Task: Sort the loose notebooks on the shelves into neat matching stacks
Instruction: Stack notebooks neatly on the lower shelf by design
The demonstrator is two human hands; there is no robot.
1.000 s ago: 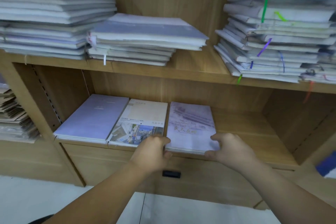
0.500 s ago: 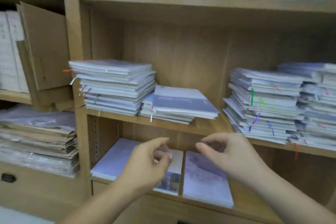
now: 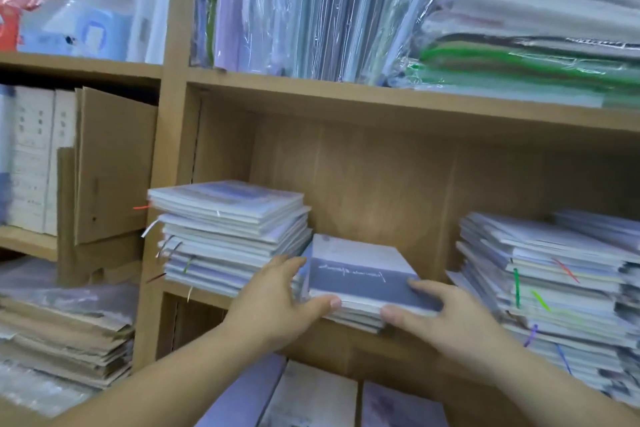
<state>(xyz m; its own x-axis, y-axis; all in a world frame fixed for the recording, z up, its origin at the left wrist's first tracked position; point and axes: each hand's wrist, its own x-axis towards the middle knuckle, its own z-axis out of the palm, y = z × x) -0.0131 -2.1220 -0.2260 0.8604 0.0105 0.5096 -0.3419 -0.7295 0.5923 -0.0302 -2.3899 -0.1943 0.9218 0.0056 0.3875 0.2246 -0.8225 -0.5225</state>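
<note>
Light wood-grain shelves (image 3: 173, 149), flat brown cardboard (image 3: 110, 163) far left, shiny plastic-wrapped packs (image 3: 311, 3) up top. Middle shelf: 1 tall stack (image 3: 232, 236) of soft notebooks, then left hand (image 3: 273, 302) and right hand (image 3: 446, 319) gripping the front corners of a grey-purple short stack (image 3: 360, 281). A ribbon-marked stack (image 3: 554, 288) sits right.

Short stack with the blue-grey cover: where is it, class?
Short stack: centre of head view, on the middle shelf between the left stack and right stack, gripped by left hand and right hand.
</note>
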